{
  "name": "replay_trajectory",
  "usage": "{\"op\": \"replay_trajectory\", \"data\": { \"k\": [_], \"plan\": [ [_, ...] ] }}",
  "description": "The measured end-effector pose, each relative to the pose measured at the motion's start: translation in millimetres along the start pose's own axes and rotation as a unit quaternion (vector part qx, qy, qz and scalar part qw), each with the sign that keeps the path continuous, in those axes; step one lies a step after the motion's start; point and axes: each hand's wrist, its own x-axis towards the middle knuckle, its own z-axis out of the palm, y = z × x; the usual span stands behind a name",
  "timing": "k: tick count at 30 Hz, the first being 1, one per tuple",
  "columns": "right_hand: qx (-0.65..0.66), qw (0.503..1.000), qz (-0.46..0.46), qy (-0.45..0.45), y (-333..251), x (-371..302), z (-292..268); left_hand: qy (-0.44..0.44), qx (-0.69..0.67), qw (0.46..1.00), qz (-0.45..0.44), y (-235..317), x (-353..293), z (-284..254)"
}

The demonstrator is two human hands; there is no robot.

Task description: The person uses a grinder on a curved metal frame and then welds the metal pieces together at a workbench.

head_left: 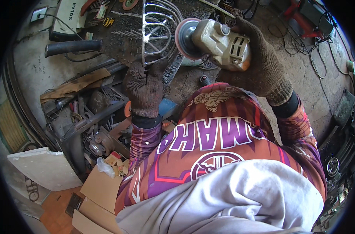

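My right hand (263,64), in a brown knitted glove, is closed round the body of an angle grinder (224,43). The grinder's round disc (185,39), with a reddish rim, is right beside a metal frame (157,35) of straight and curved rods; whether it touches cannot be made out. My left hand (143,89), gloved the same way, grips the lower end of this frame. Its fingertips are partly hidden behind the rods. The frame stands over a dark, gritty work surface (117,29).
At the left, a wooden plank (76,84) lies over a rack of scrap metal and tools. A thick black tube (73,47) juts out above it. An open cardboard box (101,185) sits lower left. Loose cables (320,58) cross the floor at right, below a red machine (300,19).
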Motion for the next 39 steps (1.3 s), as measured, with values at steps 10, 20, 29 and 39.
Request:
{"op": "replay_trajectory", "data": {
  "k": [10, 20, 29, 39],
  "plan": [
    [-0.031, 0.999, -0.022, 0.001, -22, 18, -3, -0.024, -0.084, 0.994, -0.06, 15, 1, 0],
    [-0.016, 1.0, 0.021, -0.008, -20, 8, -7, -0.008, -0.05, 0.998, -0.027, -3, 0, -8],
    [0.048, 0.998, 0.028, -0.034, -24, 11, -5, -0.002, -0.071, 0.997, 0.024, 1, -12, 3],
    [0.127, 0.988, 0.05, -0.07, -31, 14, -15, -0.017, -0.015, 0.998, 0.054, 2, -23, 4]
  ]
}}
